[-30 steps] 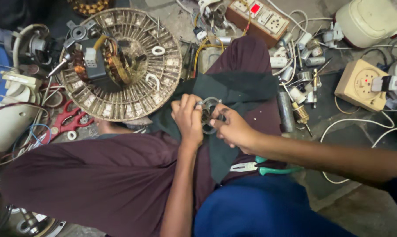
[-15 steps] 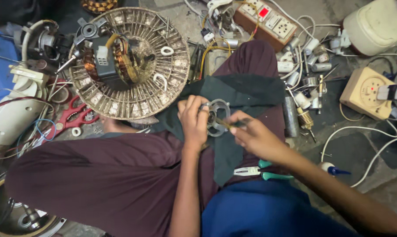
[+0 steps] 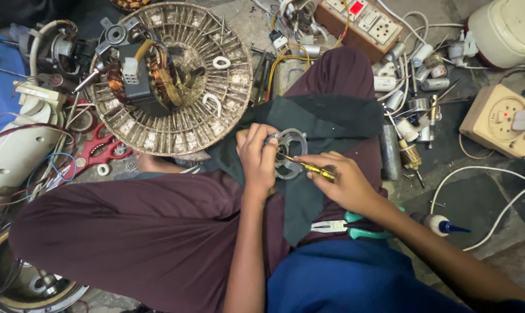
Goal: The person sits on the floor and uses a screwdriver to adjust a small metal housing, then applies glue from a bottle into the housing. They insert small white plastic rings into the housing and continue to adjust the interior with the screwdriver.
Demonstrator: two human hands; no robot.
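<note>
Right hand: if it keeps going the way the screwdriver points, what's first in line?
Likely the grey metal motor bracket: the right hand aims its yellow screwdriver left at it, tip apparently already touching.

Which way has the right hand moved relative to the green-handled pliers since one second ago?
Yes: the right hand has drawn rightward, off the round grey metal bracket, now above the green-handled pliers.
</note>
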